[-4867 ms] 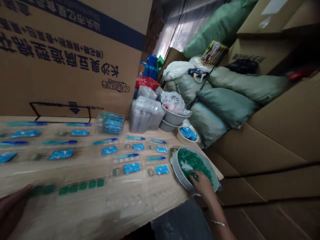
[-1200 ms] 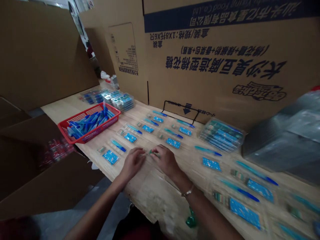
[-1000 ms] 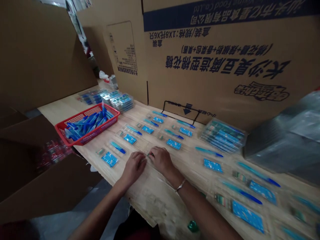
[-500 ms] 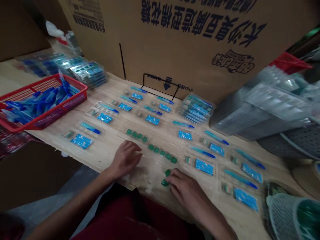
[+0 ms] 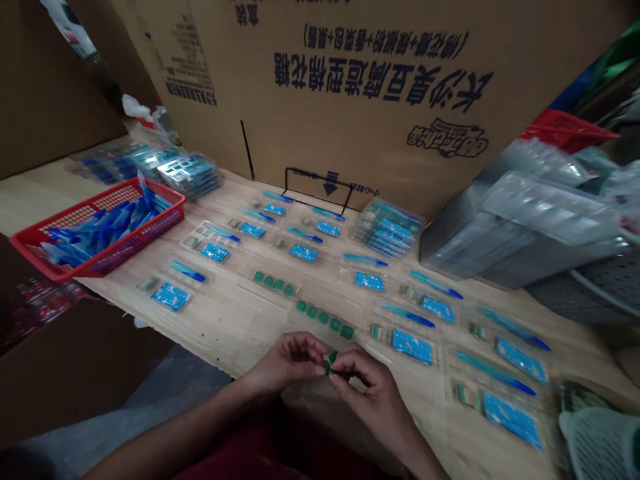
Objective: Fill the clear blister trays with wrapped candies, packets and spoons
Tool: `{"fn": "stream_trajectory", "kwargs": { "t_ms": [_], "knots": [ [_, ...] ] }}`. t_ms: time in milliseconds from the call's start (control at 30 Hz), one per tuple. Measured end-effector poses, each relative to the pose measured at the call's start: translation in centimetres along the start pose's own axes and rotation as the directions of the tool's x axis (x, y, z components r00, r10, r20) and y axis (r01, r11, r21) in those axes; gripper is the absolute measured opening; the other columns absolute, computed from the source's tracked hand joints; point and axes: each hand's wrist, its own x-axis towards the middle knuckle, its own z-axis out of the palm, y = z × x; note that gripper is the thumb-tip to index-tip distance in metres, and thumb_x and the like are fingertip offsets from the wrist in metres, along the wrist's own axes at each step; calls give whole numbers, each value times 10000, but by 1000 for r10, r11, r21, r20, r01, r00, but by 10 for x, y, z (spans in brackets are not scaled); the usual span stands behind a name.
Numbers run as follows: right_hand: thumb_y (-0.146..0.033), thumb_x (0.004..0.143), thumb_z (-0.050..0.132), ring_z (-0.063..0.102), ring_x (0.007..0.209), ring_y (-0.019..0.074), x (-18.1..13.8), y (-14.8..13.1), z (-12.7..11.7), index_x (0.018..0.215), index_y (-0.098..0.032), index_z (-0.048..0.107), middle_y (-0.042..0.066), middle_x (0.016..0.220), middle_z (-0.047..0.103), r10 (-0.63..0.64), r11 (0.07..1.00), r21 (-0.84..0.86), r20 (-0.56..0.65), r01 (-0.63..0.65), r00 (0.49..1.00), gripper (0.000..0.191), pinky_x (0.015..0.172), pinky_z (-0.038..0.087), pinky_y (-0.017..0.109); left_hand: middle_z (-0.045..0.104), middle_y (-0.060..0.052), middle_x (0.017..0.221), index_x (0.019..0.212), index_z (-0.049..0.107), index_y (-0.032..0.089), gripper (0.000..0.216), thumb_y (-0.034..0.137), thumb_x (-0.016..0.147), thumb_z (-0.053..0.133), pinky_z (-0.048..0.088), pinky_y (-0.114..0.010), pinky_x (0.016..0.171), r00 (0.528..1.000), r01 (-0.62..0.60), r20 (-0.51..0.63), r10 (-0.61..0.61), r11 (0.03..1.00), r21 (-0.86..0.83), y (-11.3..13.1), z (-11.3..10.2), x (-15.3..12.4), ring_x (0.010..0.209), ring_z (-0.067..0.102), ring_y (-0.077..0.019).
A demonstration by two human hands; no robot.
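Note:
Close to the table's near edge, my left hand [image 5: 295, 360] and my right hand [image 5: 369, 381] meet fingertip to fingertip. Pinched between them are small green blocks [image 5: 333, 358], partly covered by the fingers. Just beyond lies a clear plastic tray holding a row of square green blocks [image 5: 324, 318]. A second row of green blocks [image 5: 273, 282] sits in another clear tray farther left. Around these are clear trays with a blue pen [image 5: 407, 315], a blue patterned packet [image 5: 412, 345] and a small striped piece [image 5: 377, 331].
A red basket [image 5: 97, 265] full of blue pens stands at the left, with stacked filled packs [image 5: 190, 175] behind it. Another stack [image 5: 387, 228] leans near the big cardboard box [image 5: 320, 133]. Clear trays [image 5: 545, 207] fill the right side, above a grey perforated basket [image 5: 575, 293].
My left hand has moved right and toward me, joining my right hand at the green blocks. My right hand still holds them. The camera view has shifted slightly.

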Motion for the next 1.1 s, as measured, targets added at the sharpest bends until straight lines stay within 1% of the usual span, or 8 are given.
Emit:
{"fn": "stream_trajectory", "kwargs": {
  "t_ms": [67, 167, 367, 567, 700, 833, 967, 1100],
  "knots": [
    [-167, 788, 564, 582, 719, 126, 0, 1, 3, 761, -207, 582, 6, 785, 584, 11, 997, 82, 0, -11, 1000, 51, 623, 470, 211, 613, 23, 635, 688, 639, 147, 304, 311, 536, 845, 402, -199, 598, 999, 39, -4, -40, 997, -64, -3, -2, 2, 576, 534, -75],
    [-166, 769, 566, 598, 801, 147, -1, 1, 6, 735, -210, 533, 24, 862, 608, 50, 982, 182, 54, -59, 997, 64, 679, 480, 237, 605, 25, 606, 628, 621, 140, 296, 320, 547, 842, 379, -195, 577, 996, 71, 57, -68, 996, -56, -4, -4, 0, 550, 507, -68],
    [-197, 740, 563, 489, 692, 124, -2, 3, 6, 673, -215, 401, -26, 713, 495, 38, 953, 290, 172, -87, 984, 176, 633, 409, 221, 596, 12, 655, 651, 603, 136, 325, 382, 601, 810, 363, -195, 595, 982, 99, 161, -96, 995, -11, 4, 0, -8, 603, 508, -78],
    [-379, 701, 623, 398, 644, 111, 3, 10, 9, 830, -222, 463, -37, 734, 445, 137, 855, 433, 345, -287, 929, 258, 572, 355, 207, 609, -9, 717, 672, 572, 139, 325, 377, 635, 790, 383, -211, 634, 984, 50, 174, -49, 999, -4, 7, 1, -10, 645, 537, -94],
    [-366, 715, 621, 419, 639, 117, 7, 8, 11, 751, -210, 471, -32, 697, 453, 150, 890, 380, 280, -253, 948, 219, 588, 363, 215, 588, -4, 696, 648, 552, 141, 311, 347, 643, 785, 386, -210, 619, 992, -57, 115, 52, 998, 40, 9, 0, -11, 641, 533, -98],
    [-362, 741, 622, 473, 697, 141, 10, 5, 12, 708, -210, 472, -16, 713, 489, 68, 910, 391, 185, -137, 980, 216, 642, 389, 239, 574, -5, 645, 552, 507, 140, 355, 343, 634, 786, 377, -202, 589, 984, -176, 46, 174, 983, 45, 10, 2, -11, 606, 508, -88],
    [-388, 738, 641, 445, 650, 128, 12, 6, 19, 650, -214, 412, -30, 667, 452, 26, 863, 494, 163, -104, 986, 301, 605, 384, 229, 584, -2, 635, 583, 533, 140, 335, 316, 589, 819, 386, -197, 573, 991, -117, 63, 121, 991, -64, 12, 5, -9, 581, 516, -82],
    [-442, 714, 659, 430, 612, 123, 15, 9, 29, 615, -214, 374, -32, 644, 434, 83, 839, 531, 93, -120, 992, 379, 544, 382, 215, 587, 24, 650, 734, 588, 152, 339, 252, 541, 848, 353, -162, 516, 998, -55, 10, 59, 975, -216, 15, 5, -4, 550, 497, -58]
  ]
}}
